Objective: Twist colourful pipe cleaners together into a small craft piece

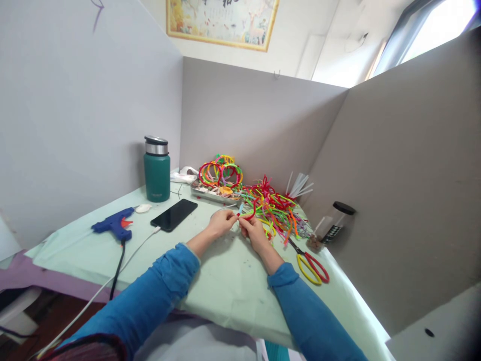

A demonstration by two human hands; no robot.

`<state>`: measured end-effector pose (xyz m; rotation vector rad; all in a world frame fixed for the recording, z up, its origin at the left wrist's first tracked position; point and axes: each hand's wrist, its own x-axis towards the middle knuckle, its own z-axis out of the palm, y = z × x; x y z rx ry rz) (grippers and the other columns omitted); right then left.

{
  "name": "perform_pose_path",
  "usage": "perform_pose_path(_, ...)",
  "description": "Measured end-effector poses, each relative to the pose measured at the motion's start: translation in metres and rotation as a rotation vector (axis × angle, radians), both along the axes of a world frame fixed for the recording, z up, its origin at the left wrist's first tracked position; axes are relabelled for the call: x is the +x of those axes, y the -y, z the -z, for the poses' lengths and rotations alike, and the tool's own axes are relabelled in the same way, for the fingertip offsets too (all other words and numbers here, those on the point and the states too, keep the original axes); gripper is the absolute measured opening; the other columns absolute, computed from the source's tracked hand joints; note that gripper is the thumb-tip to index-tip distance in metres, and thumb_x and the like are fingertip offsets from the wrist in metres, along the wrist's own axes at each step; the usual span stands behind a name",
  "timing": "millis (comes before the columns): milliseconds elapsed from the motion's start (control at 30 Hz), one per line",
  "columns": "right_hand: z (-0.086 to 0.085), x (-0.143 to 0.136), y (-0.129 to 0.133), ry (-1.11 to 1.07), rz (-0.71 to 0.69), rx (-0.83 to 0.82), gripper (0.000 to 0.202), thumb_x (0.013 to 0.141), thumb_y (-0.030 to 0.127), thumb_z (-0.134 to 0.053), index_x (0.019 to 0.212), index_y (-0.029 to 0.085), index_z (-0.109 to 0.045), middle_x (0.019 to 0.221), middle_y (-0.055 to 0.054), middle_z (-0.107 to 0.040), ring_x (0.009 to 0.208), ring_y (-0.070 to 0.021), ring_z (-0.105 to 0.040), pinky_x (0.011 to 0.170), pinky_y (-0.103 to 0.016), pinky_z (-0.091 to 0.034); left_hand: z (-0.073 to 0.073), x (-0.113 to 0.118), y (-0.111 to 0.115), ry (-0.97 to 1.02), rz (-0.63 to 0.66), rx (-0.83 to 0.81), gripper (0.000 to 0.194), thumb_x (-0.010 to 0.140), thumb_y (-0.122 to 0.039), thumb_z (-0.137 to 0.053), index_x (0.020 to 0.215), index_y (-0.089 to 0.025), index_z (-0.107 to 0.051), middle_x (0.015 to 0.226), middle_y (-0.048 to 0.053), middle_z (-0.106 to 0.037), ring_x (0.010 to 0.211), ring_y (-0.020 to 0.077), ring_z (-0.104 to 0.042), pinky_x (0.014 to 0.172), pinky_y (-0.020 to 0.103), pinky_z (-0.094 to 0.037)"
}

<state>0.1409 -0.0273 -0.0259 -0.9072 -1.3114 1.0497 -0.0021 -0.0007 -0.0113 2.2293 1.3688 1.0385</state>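
Observation:
My left hand [222, 221] and my right hand [254, 232] meet above the middle of the table, fingertips pinched close together. Between them is a red pipe cleaner [254, 208], its free end curling up over my right hand. The fingers of both hands are closed on it, and the part inside the pinch is hidden. A small light blue strip [241, 207] sticks up beside my left fingertips; I cannot tell whether it is held. Just behind my right hand lies a heap of multicoloured pipe cleaners [278, 203].
Scissors [313, 265] lie right of my right hand, near a clear jar [334, 225]. At the back are a metal tray [210, 194], pipe-cleaner rings [221, 173] and white sticks [299, 185]. Leftward are a phone [174, 215], a green bottle [157, 173] and a corded blue glue gun [114, 224].

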Motion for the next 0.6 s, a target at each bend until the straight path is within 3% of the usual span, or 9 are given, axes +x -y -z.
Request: perform_pose_path(600, 0.0028, 0.0031, -0.0013, 0.068, -0.042, 0.026, 0.03, 0.071, 0.045, -0.063, 0.068, 0.017, -0.053, 0.05, 0.005, -0.045, 0.038, -0.0068, -0.034, 0.038, -0.022, -0.024, -0.0027, 0.001, 0.0061, -0.039, 0.021, -0.008, 0.025, 0.077, -0.031, -0.045, 0.071, -0.015, -0.064, 0.063, 0.0, -0.059, 0.059, 0.0107, -0.047, 0.054, 0.021, -0.031)
